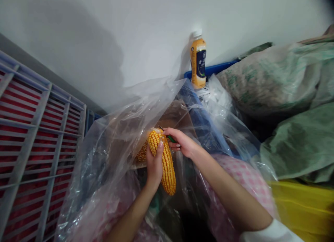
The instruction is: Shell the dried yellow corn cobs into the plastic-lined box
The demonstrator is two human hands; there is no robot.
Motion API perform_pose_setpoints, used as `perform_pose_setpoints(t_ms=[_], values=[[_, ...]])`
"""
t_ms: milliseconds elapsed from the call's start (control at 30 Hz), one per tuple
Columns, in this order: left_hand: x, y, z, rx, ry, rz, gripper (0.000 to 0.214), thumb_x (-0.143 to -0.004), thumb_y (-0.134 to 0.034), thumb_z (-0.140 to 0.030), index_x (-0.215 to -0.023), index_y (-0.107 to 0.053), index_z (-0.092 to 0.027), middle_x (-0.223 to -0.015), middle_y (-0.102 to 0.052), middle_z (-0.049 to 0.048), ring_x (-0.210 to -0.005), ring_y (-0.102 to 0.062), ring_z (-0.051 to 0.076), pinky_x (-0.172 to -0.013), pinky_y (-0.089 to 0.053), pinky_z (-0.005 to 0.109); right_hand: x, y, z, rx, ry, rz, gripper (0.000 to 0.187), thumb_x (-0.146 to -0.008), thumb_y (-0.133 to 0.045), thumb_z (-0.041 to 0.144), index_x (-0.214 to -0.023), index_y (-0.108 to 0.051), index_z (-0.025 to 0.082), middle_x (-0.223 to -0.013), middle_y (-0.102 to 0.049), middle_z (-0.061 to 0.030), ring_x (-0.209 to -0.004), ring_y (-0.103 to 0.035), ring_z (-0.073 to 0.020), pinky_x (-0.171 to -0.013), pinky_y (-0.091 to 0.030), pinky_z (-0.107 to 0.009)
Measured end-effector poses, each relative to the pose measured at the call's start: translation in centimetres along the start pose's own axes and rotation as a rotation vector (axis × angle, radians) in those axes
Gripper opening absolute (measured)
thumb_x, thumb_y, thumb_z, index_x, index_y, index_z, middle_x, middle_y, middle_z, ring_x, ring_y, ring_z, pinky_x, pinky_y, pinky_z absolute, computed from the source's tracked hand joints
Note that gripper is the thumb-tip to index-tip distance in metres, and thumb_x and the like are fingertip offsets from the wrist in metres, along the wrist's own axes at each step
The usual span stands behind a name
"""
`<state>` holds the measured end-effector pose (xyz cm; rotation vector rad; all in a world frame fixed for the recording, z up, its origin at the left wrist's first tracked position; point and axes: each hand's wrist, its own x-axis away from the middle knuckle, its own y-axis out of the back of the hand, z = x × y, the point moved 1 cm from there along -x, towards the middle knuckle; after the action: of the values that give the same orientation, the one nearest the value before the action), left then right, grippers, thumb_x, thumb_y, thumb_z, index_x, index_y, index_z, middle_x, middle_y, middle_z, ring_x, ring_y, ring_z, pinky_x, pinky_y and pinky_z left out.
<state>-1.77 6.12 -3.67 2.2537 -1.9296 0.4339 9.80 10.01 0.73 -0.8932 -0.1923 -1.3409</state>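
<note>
My left hand [155, 163] is wrapped around an ear of yellow corn [168, 169], which leans with its broad pale end up and its narrower end down toward me. In my right hand [182, 141] is a small green-handled tool [171, 138]. Its thin dark tip lies against the upper end of the corn; the exact shape of the tip is too small to make out. Loose corn kernels [141, 154] lie below and behind my left hand, inside a clear plastic bag [112, 137], and are partly hidden by that hand.
On the left stands a pale slatted plastic crate [48, 130] with red showing behind it. A drink bottle [198, 61] stands by the wall, at the corner of a blue bin [208, 120]. Stuffed sacks [273, 78] and a yellow container [302, 207] are on the right.
</note>
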Motion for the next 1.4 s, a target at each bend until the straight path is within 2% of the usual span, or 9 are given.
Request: perform_pose_setpoints(t_ms=[133, 300, 533, 700, 867, 1033, 1167, 1400], values=[[-0.1, 0.1, 0.4, -0.012, 0.003, -0.011, 0.048, -0.074, -0.061, -0.049, -0.109, -0.059, -0.017, -0.113, -0.064, 0.0101, -0.109, -0.058, 0.026, -0.089, -0.046, 0.034, 0.0, 0.0, -0.1, -0.004, 0.002, -0.024, 0.014, -0.067, -0.052, 0.031, -0.071, -0.049, 0.018, -0.046, -0.035, 0.0103, -0.034, -0.015, -0.0019, -0.035, -0.005, -0.019], [0.1, 0.1, 0.6, -0.024, 0.015, -0.008, 0.049, -0.075, -0.06, -0.05, -0.111, -0.058, -0.017, -0.111, -0.065, 0.01, -0.105, -0.06, 0.025, -0.087, -0.047, 0.035, 0.0, -0.2, -0.2, -0.016, 0.011, -0.038, 0.015, -0.067, -0.054, 0.028, -0.078, -0.053, 0.017, -0.046, -0.037, 0.0098, -0.034, -0.016, -0.0021, -0.036, -0.005, -0.02], [0.2, -0.2, 0.4, -0.007, 0.034, 0.017, 0.05, -0.075, -0.06, -0.051, -0.11, -0.055, -0.017, -0.109, -0.064, 0.0093, -0.098, -0.062, 0.023, -0.083, -0.047, 0.033, 0.0, -0.1, -0.3, -0.006, 0.028, -0.039, 0.016, -0.063, -0.055, 0.029, -0.075, -0.051, 0.018, -0.048, -0.039, 0.0094, -0.034, -0.019, -0.0016, -0.036, -0.005, -0.019], [0.2, -0.2, 0.6, -0.01, 0.042, 0.014, 0.047, -0.075, -0.06, -0.051, -0.106, -0.056, -0.017, -0.098, -0.066, 0.0059, -0.086, -0.063, 0.02, -0.075, -0.047, 0.03, 0.1, -0.2, -0.4, 0.014, 0.031, -0.017, 0.016, -0.065, -0.055, 0.03, -0.074, -0.05, 0.019, -0.048, -0.038, 0.0097, -0.035, -0.018, -0.0017, -0.036, -0.004, -0.019], [0.1, -0.1, 0.1, -0.027, 0.022, -0.007, 0.045, -0.075, -0.06, -0.051, -0.104, -0.057, -0.018, -0.098, -0.065, 0.0049, -0.088, -0.062, 0.019, -0.076, -0.047, 0.029, 0.3, -0.2, -0.3, 0.053, 0.089, -0.036, 0.014, -0.067, -0.053, 0.031, -0.074, -0.05, 0.019, -0.048, -0.033, 0.0103, -0.036, -0.016, -0.0022, -0.037, -0.005, -0.02], [0.1, -0.3, -0.6, -0.032, -0.019, -0.027, 0.047, -0.074, -0.061, -0.052, -0.106, -0.057, -0.018, -0.103, -0.066, 0.0068, -0.092, -0.062, 0.02, -0.077, -0.047, 0.029, 0.5, -0.2, -0.2, 0.083, 0.155, 0.01, 0.016, -0.069, -0.054, 0.032, -0.078, -0.054, 0.019, -0.05, -0.031, 0.0098, -0.038, -0.017, -0.0032, -0.037, -0.007, -0.021], [0.0, -0.1, -0.1, -0.012, -0.021, -0.011, 0.046, -0.077, -0.058, -0.05, -0.111, -0.056, -0.019, -0.113, -0.063, 0.0074, -0.103, -0.06, 0.021, -0.085, -0.045, 0.031, 0.3, -0.1, -0.5, 0.128, 0.126, -0.053, 0.023, -0.067, -0.06, 0.032, -0.087, -0.06, 0.019, -0.053, -0.038, 0.0082, -0.04, -0.023, -0.0035, -0.038, -0.01, -0.02], [0.1, -0.1, 0.3, -0.017, -0.005, -0.003, 0.045, -0.076, -0.059, -0.05, -0.108, -0.058, -0.018, -0.107, -0.064, 0.0078, -0.1, -0.06, 0.023, -0.087, -0.045, 0.033, 0.2, -0.1, -0.4, 0.122, 0.097, -0.065, 0.027, -0.066, -0.059, 0.029, -0.091, -0.061, 0.019, -0.051, -0.038, 0.0084, -0.04, -0.022, -0.0038, -0.038, -0.01, -0.021]])
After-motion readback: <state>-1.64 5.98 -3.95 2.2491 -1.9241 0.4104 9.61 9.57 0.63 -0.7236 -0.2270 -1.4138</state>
